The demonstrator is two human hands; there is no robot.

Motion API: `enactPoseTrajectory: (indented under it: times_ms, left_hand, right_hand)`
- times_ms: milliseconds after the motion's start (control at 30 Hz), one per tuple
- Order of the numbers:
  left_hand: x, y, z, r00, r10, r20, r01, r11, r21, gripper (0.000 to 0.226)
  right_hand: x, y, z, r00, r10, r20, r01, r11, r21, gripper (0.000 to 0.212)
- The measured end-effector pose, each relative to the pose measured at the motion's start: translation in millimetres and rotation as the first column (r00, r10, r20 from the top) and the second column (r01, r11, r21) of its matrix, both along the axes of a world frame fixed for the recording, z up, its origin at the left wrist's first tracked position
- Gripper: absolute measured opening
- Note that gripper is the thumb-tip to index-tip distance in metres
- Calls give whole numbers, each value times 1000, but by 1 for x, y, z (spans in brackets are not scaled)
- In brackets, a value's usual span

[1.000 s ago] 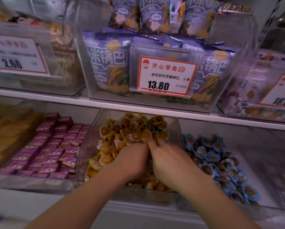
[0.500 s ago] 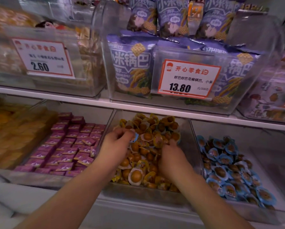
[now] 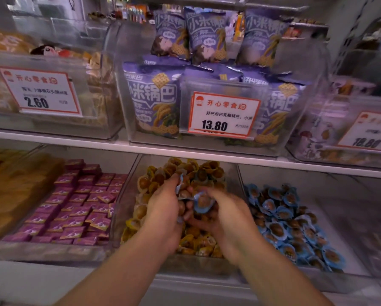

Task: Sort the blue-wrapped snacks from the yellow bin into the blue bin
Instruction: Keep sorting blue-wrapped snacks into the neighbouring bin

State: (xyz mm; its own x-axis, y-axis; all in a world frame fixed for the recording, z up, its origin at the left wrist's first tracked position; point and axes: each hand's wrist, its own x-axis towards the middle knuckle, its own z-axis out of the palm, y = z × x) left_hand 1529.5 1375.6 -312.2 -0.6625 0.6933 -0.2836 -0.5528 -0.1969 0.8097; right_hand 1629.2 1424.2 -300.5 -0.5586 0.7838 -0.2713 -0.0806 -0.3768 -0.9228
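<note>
A clear bin of yellow-wrapped snacks (image 3: 198, 171) sits in the middle of the lower shelf. To its right, a clear bin holds blue-wrapped snacks (image 3: 282, 217). Both my hands are over the yellow bin. My left hand (image 3: 163, 208) grips a blue-wrapped snack (image 3: 182, 181) at its fingertips, with more snacks bunched in its palm. My right hand (image 3: 227, 215) holds another blue-wrapped snack (image 3: 204, 203) between thumb and fingers. The two hands nearly touch.
A bin of purple-wrapped squares (image 3: 74, 206) stands left of the yellow bin, and orange packets (image 3: 13, 191) lie further left. The white shelf edge (image 3: 229, 157) runs just above the bins. Purple snack bags (image 3: 156, 102) and price tags (image 3: 222, 114) fill the upper shelf.
My left hand has moved right with the blue-wrapped snack it picked up. My right hand has risen from the pile, now holding a blue-wrapped snack. The view has shifted slightly.
</note>
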Motion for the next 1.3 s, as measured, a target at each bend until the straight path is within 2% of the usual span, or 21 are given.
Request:
enactPoseTrajectory:
  times_ms: [33,67,100,133,200,233,300,500,567,633,700,733,833,900,967,1000,1033,1100,1167,1233,1300]
  left_hand:
    - [11,2,0,984,65,-166,-71,997,-31,23]
    - [21,3,-1,910,106,-400,-136,989,-49,21]
    - [30,3,-3,760,96,-643,-160,986,-42,20]
    - [38,4,-5,556,45,-830,-140,989,-41,19]
    - [50,6,-6,190,-64,-980,-121,989,-88,21]
    - [56,9,-5,79,-96,-992,-128,986,-105,25]
    - [69,11,-2,-31,-142,-989,-154,979,-136,37]
    - [88,15,5,-247,-239,-939,-179,964,-199,58]
    - [90,15,5,-266,-256,-929,-85,967,-242,61]
    - [92,17,0,-246,-240,-939,72,962,-265,62]
    - [87,20,-7,-190,-237,-953,208,938,-276,64]
    - [81,22,-10,-139,-237,-962,243,933,-265,63]
    - [55,28,-13,7,-194,-981,136,972,-192,42]
    - [29,35,-20,125,-200,-972,31,980,-197,24]
    - [2,42,-25,269,-296,-916,24,953,-301,31]
    - [-11,44,-28,313,-360,-879,46,930,-364,34]
    - [-22,44,-33,311,-416,-855,63,906,-418,35]
    - [-31,39,-39,163,-489,-857,59,872,-486,28]
    - [-27,34,-43,-124,-532,-838,50,840,-540,33]
    - [-16,31,-49,-376,-579,-724,26,774,-633,47]
    - [-12,29,-55,-499,-623,-602,-62,719,-692,46]
  right_hand:
    - [4,-5,4,993,30,-111,-53,977,-206,33]
    - [9,-7,6,982,35,-187,-95,942,-322,41]
    - [14,-9,8,972,0,-234,-92,920,-381,46]
    - [19,-8,9,961,-53,-272,-68,907,-416,47]
    - [29,-7,14,940,-151,-306,0,897,-442,46]
    - [35,-5,16,936,-161,-312,11,902,-431,44]
    - [46,0,16,945,-120,-303,5,935,-354,42]
    - [71,21,11,973,-122,-195,119,993,-25,20]
    - [79,26,8,976,-127,-175,134,990,32,19]
    - [89,39,5,979,-113,-168,116,993,8,18]
    - [100,56,7,992,-83,-93,86,996,24,16]
    - [108,68,9,995,-95,-8,95,991,98,16]
    - [142,107,16,917,-208,341,18,875,484,12]
    - [166,123,14,834,-205,513,-115,843,525,15]
    - [182,131,6,808,-247,535,-91,844,529,20]
    - [185,134,3,811,-308,497,-27,829,558,23]
    - [185,135,1,820,-367,439,50,810,584,24]
    - [174,131,2,856,-408,317,154,787,597,25]
    - [155,121,0,899,-376,224,163,763,626,24]
    - [129,106,-5,937,-292,192,89,731,677,20]
    - [102,87,-14,955,-170,243,-73,660,748,29]
